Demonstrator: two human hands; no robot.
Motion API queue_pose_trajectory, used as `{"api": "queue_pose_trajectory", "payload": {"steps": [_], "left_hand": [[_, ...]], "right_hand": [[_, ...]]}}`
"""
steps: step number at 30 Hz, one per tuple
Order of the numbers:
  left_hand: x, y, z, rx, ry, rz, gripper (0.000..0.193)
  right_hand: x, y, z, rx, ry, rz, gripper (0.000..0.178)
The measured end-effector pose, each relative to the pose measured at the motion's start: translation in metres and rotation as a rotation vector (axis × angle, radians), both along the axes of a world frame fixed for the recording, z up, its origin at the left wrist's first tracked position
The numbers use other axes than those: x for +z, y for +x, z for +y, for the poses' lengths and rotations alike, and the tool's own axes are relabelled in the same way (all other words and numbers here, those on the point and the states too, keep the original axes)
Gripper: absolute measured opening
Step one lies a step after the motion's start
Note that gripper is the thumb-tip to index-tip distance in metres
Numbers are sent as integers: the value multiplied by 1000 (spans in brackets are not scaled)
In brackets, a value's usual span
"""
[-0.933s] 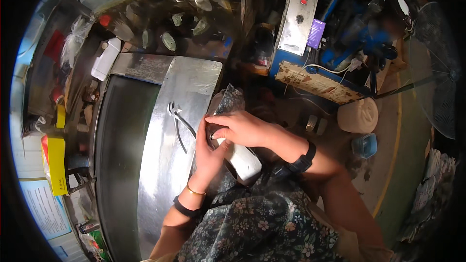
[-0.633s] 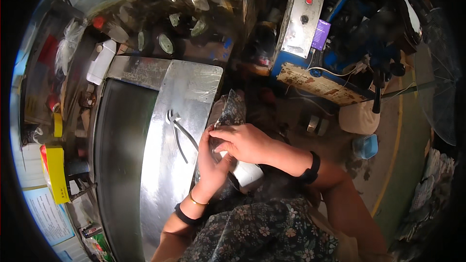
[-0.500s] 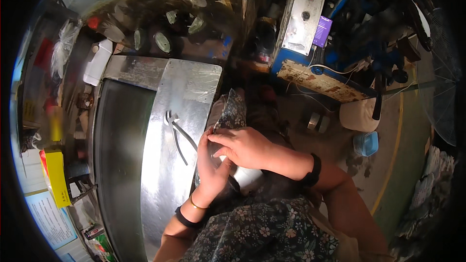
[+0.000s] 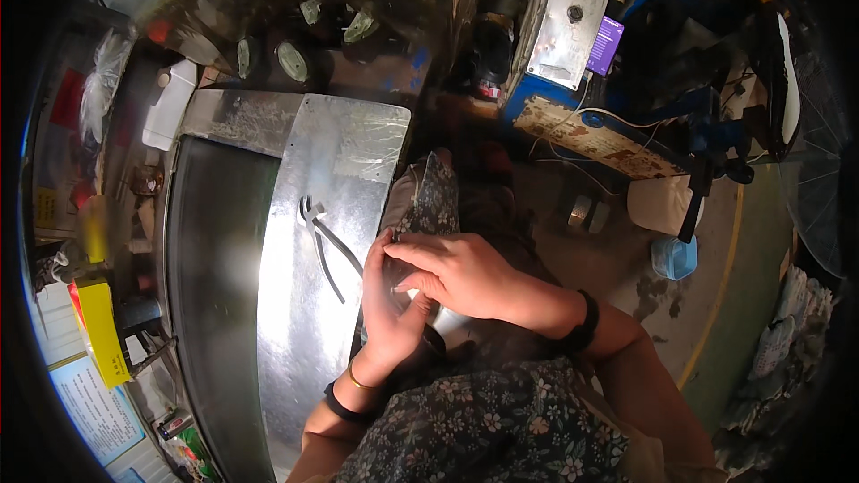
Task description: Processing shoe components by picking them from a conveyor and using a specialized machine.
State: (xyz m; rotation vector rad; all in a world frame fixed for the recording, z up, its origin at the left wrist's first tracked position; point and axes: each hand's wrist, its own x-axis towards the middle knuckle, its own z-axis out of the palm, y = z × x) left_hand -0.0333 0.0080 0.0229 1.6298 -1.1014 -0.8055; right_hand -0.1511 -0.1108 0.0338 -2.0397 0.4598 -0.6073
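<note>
My left hand (image 4: 386,309) and my right hand (image 4: 465,275) meet in front of my lap, beside the right edge of a shiny metal plate (image 4: 313,331). The right fingertips press against the left fingers, and both thumbs bend inward. A small dark bit shows at the fingertips, too little to name; whatever else lies between the fingers is hidden. Below the right hand, a smooth whitish surface (image 4: 455,329) is partly covered. A pair of long-handled pincers (image 4: 324,240) rests on the plate, its handles pointing toward my left hand.
Left of the plate runs a dark belt-like surface (image 4: 219,277). A white plastic bottle (image 4: 170,107) and a yellow box (image 4: 100,331) stand farther left. At the far right is a blue machine with a metal button panel (image 4: 573,22). A blue plastic tub (image 4: 674,258) sits on the floor.
The whole view has shifted slightly. Both hands stay pressed together in nearly the same pose, and the pincers lie still on the plate.
</note>
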Motion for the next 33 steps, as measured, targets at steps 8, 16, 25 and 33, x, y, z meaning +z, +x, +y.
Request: {"api": "queue_pose_trajectory", "payload": {"steps": [8,16,25,33], "left_hand": [[10,19,28,71,33,-138,71],[-6,2,30,228,-152,-32,71],[-19,14,68,377,-167,264,68],[-31,9,59,385,-185,234,62]], "right_hand": [[-32,-25,51,87,547,-92,71],[-53,-84,72,45,722,59,40],[-79,-59,60,265,1001,81,60],[-101,-26,65,-111,1118,126,68]]}}
